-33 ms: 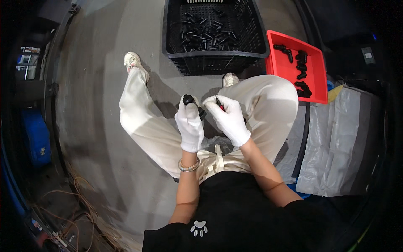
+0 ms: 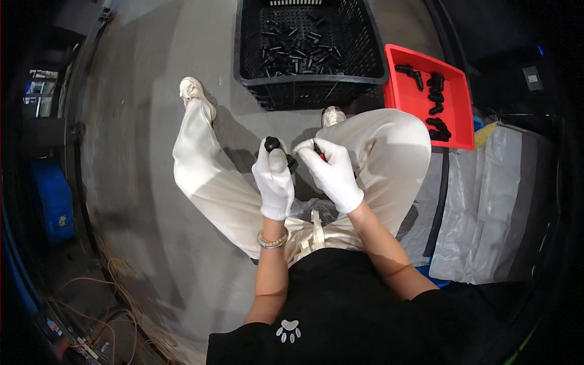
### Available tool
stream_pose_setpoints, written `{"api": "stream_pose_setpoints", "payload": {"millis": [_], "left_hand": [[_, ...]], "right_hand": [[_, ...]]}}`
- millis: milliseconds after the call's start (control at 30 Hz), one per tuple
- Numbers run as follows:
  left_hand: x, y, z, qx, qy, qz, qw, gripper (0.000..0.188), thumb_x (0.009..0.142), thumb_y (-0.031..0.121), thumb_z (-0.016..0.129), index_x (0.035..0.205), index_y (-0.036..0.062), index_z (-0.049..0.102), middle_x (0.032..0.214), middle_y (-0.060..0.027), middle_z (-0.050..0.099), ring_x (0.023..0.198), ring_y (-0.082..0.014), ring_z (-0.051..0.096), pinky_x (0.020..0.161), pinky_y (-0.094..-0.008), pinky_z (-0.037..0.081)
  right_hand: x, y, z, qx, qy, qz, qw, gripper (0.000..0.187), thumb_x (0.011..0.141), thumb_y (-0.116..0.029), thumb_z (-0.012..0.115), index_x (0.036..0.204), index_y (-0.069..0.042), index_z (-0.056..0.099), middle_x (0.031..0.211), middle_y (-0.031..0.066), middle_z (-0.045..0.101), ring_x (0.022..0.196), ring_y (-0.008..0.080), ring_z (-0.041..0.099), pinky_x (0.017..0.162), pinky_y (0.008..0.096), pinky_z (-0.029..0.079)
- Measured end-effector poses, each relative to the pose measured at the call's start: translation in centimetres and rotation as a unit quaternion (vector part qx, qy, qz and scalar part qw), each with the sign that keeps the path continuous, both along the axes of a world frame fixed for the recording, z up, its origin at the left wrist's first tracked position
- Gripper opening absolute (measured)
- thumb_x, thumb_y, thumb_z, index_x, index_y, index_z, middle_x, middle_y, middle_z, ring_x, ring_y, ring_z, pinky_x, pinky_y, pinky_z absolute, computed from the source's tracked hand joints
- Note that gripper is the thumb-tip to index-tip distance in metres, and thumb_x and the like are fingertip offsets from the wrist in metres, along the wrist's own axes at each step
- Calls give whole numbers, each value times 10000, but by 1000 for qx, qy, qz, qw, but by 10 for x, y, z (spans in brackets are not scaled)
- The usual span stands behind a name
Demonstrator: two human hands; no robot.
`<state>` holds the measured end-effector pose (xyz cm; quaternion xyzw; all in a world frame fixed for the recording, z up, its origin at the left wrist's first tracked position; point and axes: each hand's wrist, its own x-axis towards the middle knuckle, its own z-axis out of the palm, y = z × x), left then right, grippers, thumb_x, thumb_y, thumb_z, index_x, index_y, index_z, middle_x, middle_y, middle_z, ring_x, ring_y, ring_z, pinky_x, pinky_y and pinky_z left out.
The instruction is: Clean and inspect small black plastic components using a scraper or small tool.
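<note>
In a white glove, my left hand (image 2: 275, 187) is closed around a black plastic part (image 2: 272, 144). The part's round end sticks up past the fingers, and more black shows at the hand's right side. My right hand (image 2: 338, 177), gloved too, grips a slim red-and-black tool (image 2: 320, 150) close by on the right. The tool's working end is hidden, so its exact kind cannot be made out. Both hands are over my lap, their fingertips a small gap apart.
Ahead stands a black plastic crate (image 2: 310, 79) holding many small black parts (image 2: 301, 52). To its right, a red tray (image 2: 398, 100) carries several more black parts (image 2: 437, 91). Grey plastic sheeting (image 2: 480, 207) lies at my right. Loose cables (image 2: 115, 280) run along the floor at far left.
</note>
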<state>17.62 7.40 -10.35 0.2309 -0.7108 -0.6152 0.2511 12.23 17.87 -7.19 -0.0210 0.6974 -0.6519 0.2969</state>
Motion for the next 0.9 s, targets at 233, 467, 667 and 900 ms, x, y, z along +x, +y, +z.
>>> {"api": "stream_pose_setpoints", "payload": {"millis": [233,467,667,900], "left_hand": [[-18,-9,19,-162,-42,-55,984,267,916,311,480,873,49,515,593,-122,530,524,-309,559,488,-364,416],[-22,-14,28,-330,-5,-83,940,321,867,396,558,884,76,537,628,-91,569,556,-298,581,504,-357,444],[-20,-16,39,-364,-19,-102,925,328,858,408,569,874,82,539,622,-74,566,553,-276,583,508,-343,447],[-24,-9,61,-367,-10,-136,920,326,840,399,593,864,77,548,623,-70,573,546,-263,583,504,-335,443]], "right_hand": [[-7,7,22,-37,101,4,994,181,796,-168,670,827,1,612,622,-55,491,594,3,402,506,194,344],[-11,7,22,-43,139,-25,989,142,776,-124,656,786,18,645,555,-19,511,561,20,424,508,216,367],[-17,27,43,-15,106,-3,994,113,793,-95,614,770,15,626,557,-12,522,553,20,431,507,223,377],[-24,47,61,7,153,-3,988,123,800,-92,592,725,6,597,600,-40,530,577,8,429,518,206,366]]}}
